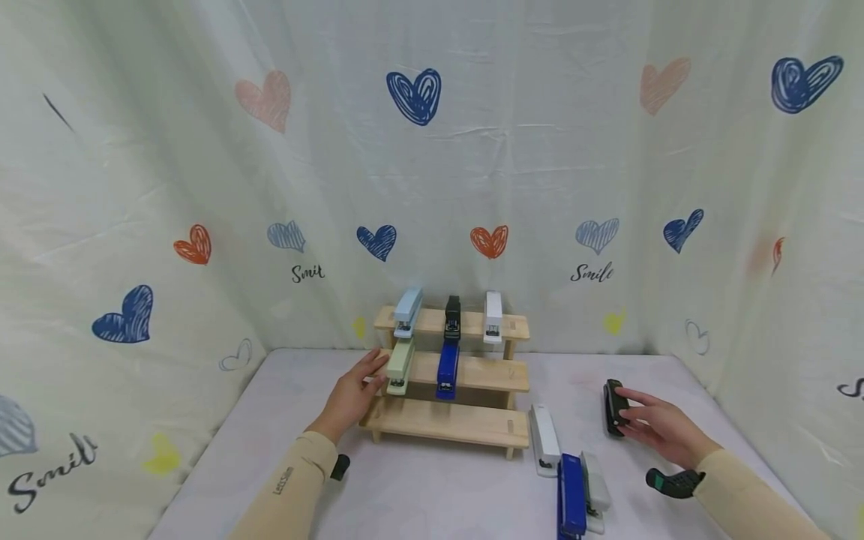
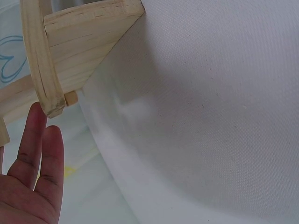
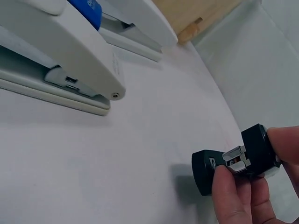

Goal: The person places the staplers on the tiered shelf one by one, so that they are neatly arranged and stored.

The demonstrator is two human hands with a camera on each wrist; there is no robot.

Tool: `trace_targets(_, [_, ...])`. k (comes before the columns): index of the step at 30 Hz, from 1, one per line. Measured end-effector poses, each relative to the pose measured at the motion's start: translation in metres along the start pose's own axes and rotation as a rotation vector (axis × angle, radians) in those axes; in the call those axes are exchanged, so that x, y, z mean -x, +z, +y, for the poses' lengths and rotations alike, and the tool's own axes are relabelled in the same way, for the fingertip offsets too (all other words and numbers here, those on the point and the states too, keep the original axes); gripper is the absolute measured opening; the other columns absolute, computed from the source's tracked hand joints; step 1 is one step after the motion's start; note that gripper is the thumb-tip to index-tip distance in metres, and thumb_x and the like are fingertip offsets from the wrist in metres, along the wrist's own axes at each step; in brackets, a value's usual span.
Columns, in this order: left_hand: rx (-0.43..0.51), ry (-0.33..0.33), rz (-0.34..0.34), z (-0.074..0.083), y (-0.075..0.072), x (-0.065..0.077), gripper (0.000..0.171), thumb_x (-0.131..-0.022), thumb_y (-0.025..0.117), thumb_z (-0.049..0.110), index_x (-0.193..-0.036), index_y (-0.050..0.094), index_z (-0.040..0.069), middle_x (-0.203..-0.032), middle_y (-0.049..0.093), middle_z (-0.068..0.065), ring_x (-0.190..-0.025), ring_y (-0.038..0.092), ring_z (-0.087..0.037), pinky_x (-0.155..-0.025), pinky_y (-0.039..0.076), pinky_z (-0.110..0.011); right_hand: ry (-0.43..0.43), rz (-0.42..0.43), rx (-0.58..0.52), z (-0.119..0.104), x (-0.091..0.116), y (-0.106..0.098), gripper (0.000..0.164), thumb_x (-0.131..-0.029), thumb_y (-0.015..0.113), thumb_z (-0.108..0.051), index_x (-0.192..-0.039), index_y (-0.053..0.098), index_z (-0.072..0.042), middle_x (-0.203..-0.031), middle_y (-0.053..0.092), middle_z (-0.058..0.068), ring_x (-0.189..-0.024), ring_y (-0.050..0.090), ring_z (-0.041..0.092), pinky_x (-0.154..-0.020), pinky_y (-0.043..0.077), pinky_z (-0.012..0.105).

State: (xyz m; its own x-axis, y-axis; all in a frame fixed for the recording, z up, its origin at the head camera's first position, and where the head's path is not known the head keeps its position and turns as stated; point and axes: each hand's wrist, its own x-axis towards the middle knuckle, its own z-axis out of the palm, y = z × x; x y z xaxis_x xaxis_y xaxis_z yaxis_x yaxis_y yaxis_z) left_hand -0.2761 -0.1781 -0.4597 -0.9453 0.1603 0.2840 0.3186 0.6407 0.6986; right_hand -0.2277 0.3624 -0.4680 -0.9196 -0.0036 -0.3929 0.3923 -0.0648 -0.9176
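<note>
On the right, my right hand [image 1: 664,429] pinches a black stapler [image 1: 613,409] between thumb and fingers, close over the table. The right wrist view shows the metal nose of that black stapler [image 3: 238,161] facing the camera. At the left end of a three-tier wooden rack [image 1: 445,420], my left hand [image 1: 352,394] rests with its fingers extended against the middle tier. Its fingertips [image 2: 36,112] meet the wooden end piece in the left wrist view. Nearest to that hand stands a light green stapler [image 1: 400,366], with a blue stapler [image 1: 448,370] further along the same tier.
The top tier holds a light blue stapler [image 1: 408,312], a black-topped stapler [image 1: 452,318] and a white stapler [image 1: 493,316]. Right of the rack lie another white stapler [image 1: 544,439], a dark blue stapler [image 1: 571,495] and a greyish-white stapler [image 1: 595,487]. A heart-printed curtain [image 1: 459,172] surrounds the table.
</note>
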Motion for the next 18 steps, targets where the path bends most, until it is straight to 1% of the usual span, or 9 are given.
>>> trace_targets(4, [-0.002,0.007,0.004,-0.002,0.001,-0.001,0.044,-0.100,0.063,0.014,-0.143,0.056,0.008,-0.156,0.039,-0.011,-0.115,0.061,-0.031,-0.091,0.052,-0.045,-0.002,0.002,0.007,-0.001,0.012,0.005,0.074,-0.095,0.055,0.007,-0.158,0.017,0.000,-0.159,-0.018,0.030,-0.142,0.012,0.048,-0.100,0.048,0.045])
trace_targets(8, [-0.002,-0.002,0.002,-0.002,0.001,-0.001,0.044,-0.100,0.063,0.015,-0.143,0.056,0.008,-0.157,0.038,-0.008,-0.117,0.060,-0.031,-0.092,0.051,-0.045,-0.001,0.002,0.005,-0.001,0.020,0.013,0.072,-0.094,0.056,0.008,-0.157,0.022,0.000,-0.158,-0.018,0.031,-0.141,0.013,0.049,-0.099,0.048,0.046])
trace_targets(11, [-0.006,-0.012,0.003,-0.001,0.001,-0.002,0.044,-0.100,0.063,0.016,-0.143,0.056,0.009,-0.157,0.038,-0.006,-0.121,0.058,-0.031,-0.093,0.051,-0.045,-0.012,-0.008,0.008,-0.001,0.025,0.017,0.070,-0.094,0.057,0.007,-0.156,0.026,0.001,-0.158,-0.016,0.033,-0.140,0.017,0.050,-0.099,0.049,0.047])
trace_targets(14, [-0.005,-0.015,0.002,-0.001,0.001,-0.002,0.044,-0.100,0.062,0.015,-0.143,0.056,0.009,-0.157,0.038,-0.007,-0.123,0.056,-0.031,-0.093,0.051,-0.045,-0.029,-0.021,0.028,-0.004,0.029,0.024,0.071,-0.094,0.057,0.006,-0.156,0.025,0.001,-0.158,-0.012,0.034,-0.138,0.022,0.049,-0.099,0.049,0.047])
trace_targets(18, [0.011,-0.009,-0.003,-0.001,0.001,-0.001,0.044,-0.100,0.062,0.015,-0.143,0.056,0.008,-0.157,0.038,-0.009,-0.119,0.059,-0.032,-0.093,0.051,-0.045,-0.049,-0.031,0.064,-0.010,0.034,0.035,0.070,-0.094,0.058,0.004,-0.156,0.025,0.001,-0.159,-0.007,0.034,-0.137,0.026,0.050,-0.098,0.049,0.047])
